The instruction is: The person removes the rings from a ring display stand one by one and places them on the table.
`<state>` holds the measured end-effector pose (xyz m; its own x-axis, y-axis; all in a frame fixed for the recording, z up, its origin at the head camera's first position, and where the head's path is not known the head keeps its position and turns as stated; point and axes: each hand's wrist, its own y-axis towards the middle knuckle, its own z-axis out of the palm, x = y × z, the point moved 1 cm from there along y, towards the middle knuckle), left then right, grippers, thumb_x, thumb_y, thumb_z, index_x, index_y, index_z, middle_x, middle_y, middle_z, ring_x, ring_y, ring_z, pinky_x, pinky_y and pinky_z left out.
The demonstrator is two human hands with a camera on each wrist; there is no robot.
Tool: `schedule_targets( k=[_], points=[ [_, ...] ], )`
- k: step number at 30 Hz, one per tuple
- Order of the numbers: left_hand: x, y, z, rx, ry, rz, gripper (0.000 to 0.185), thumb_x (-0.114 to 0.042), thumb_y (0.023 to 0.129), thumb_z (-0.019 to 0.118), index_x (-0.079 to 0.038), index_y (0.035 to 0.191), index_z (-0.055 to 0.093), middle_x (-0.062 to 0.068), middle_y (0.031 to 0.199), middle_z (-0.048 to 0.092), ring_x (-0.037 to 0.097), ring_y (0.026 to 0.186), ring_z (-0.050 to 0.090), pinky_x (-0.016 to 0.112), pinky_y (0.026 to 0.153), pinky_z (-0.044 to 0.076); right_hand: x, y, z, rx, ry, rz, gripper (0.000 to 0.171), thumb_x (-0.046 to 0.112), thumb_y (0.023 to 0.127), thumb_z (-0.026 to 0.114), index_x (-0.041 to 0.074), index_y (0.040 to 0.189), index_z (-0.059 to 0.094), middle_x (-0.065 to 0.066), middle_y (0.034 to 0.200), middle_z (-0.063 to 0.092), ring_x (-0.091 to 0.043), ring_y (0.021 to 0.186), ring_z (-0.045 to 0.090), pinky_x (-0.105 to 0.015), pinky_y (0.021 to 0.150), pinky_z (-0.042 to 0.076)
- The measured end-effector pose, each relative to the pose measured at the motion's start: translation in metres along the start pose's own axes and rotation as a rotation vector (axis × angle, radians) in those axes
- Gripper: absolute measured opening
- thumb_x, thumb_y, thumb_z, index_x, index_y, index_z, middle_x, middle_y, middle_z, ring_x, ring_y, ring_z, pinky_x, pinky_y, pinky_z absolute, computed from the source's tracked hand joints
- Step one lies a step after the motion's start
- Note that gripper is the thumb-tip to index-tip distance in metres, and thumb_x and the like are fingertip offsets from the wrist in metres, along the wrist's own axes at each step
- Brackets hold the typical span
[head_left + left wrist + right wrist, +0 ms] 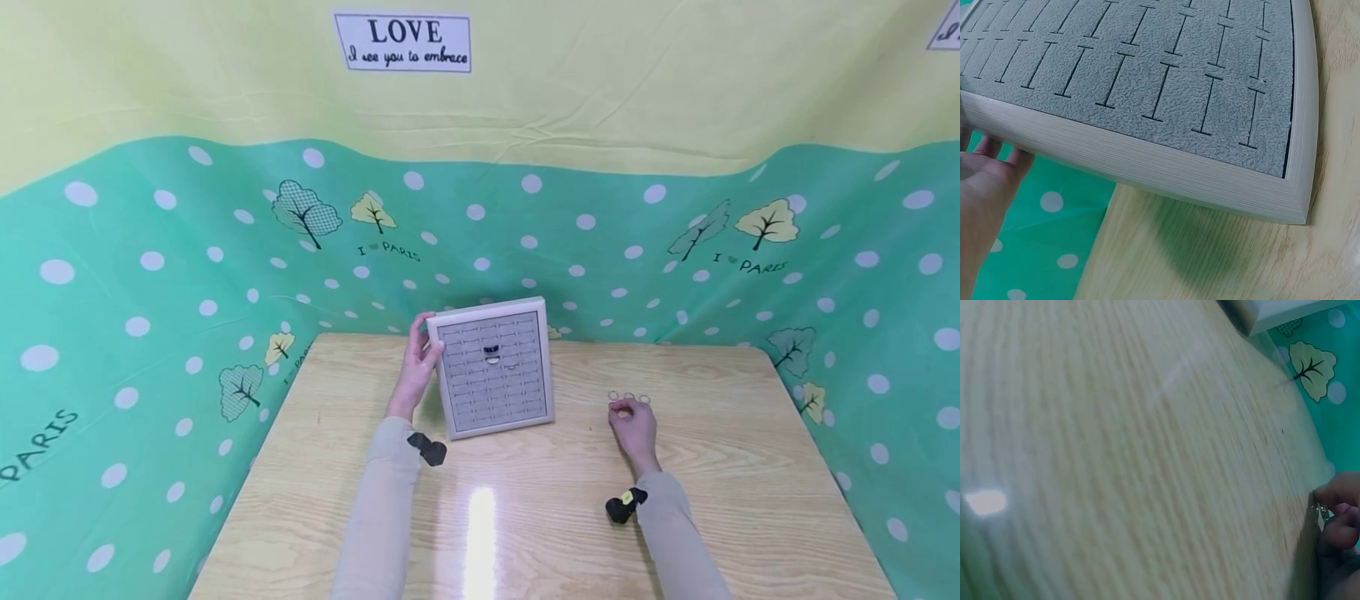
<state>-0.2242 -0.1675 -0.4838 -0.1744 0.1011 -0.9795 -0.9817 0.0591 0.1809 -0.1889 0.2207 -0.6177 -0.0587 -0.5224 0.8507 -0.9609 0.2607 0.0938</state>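
My left hand (416,371) grips the left edge of a ring display tray (440,387), thumb on the front and fingers behind the frame. The tray leans back on the table, its grey slotted pad (1141,81) facing me. A dark ring (491,350) sits in the upper part of the pad, with a pale, shiny piece just below it. Over to the right, my right hand (636,427) is down at the tabletop. Its thumb and fingertips pinch a small shiny ring (1324,513), mostly hidden by the fingers. Several thin rings (644,400) lie just beyond the fingertips.
The wooden table (720,500) carries the tray and rings. A green and yellow printed cloth (480,217) hangs behind and at both sides. Black wrist cameras (427,448) are strapped to both sleeves.
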Motion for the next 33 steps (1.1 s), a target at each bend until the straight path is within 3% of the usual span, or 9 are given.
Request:
schedule_targets(
  k=[3,10,15,20,26,33],
  points=[
    [0.000,0.000,0.000,0.000,-0.003,0.002,0.055,0.004,0.098,0.046,-0.011,0.148,0.027,0.026,0.138,0.043,0.041,0.119,0.049,0.047,0.098,0.044,0.000,-0.001,-0.001,0.009,0.009,0.011,0.008,-0.005,0.083,0.067,-0.006,0.091,0.067,-0.020,0.098,0.066,-0.013,0.070,0.057,-0.018,0.062,0.045],
    [0.023,0.009,-0.006,-0.030,-0.002,0.002,0.056,0.002,0.097,0.048,-0.018,0.147,0.030,0.019,0.136,0.046,0.038,0.118,0.052,0.049,0.098,0.044,0.009,-0.008,0.000,0.063,0.071,0.068,0.018,-0.001,0.085,0.065,-0.008,0.102,0.063,-0.022,0.110,0.056,-0.031,0.090,0.059,-0.021,0.073,0.048],
    [0.023,0.009,-0.006,-0.027,-0.010,-0.010,0.057,0.000,0.098,0.048,-0.016,0.148,0.027,0.020,0.137,0.046,0.038,0.117,0.052,0.048,0.097,0.045,0.022,-0.012,0.003,0.070,0.107,0.063,0.022,0.000,0.085,0.064,-0.008,0.106,0.062,-0.021,0.114,0.052,-0.034,0.096,0.058,-0.026,0.079,0.049],
    [0.023,0.009,-0.006,-0.033,-0.014,-0.010,0.056,0.000,0.098,0.049,-0.019,0.146,0.029,0.020,0.136,0.046,0.038,0.117,0.052,0.048,0.096,0.046,0.037,-0.015,0.010,0.102,0.158,0.042,0.026,0.000,0.086,0.063,-0.006,0.111,0.061,-0.021,0.117,0.051,-0.034,0.096,0.060,-0.023,0.075,0.051],
    [0.023,0.009,-0.006,-0.027,-0.008,-0.006,0.058,0.001,0.097,0.048,-0.011,0.148,0.023,0.020,0.137,0.045,0.039,0.118,0.051,0.049,0.096,0.045,0.054,-0.018,0.015,0.128,0.180,0.004,0.026,0.000,0.086,0.065,-0.003,0.112,0.064,-0.018,0.116,0.055,-0.029,0.090,0.064,-0.019,0.067,0.051],
    [0.021,0.008,-0.005,-0.038,-0.002,0.003,0.057,0.003,0.097,0.048,-0.019,0.146,0.030,0.020,0.137,0.046,0.039,0.117,0.052,0.048,0.096,0.046,0.076,-0.018,0.020,0.175,0.255,-0.023,0.029,-0.003,0.086,0.065,-0.003,0.115,0.062,-0.020,0.117,0.059,-0.027,0.084,0.067,-0.026,0.064,0.056]
  ],
)
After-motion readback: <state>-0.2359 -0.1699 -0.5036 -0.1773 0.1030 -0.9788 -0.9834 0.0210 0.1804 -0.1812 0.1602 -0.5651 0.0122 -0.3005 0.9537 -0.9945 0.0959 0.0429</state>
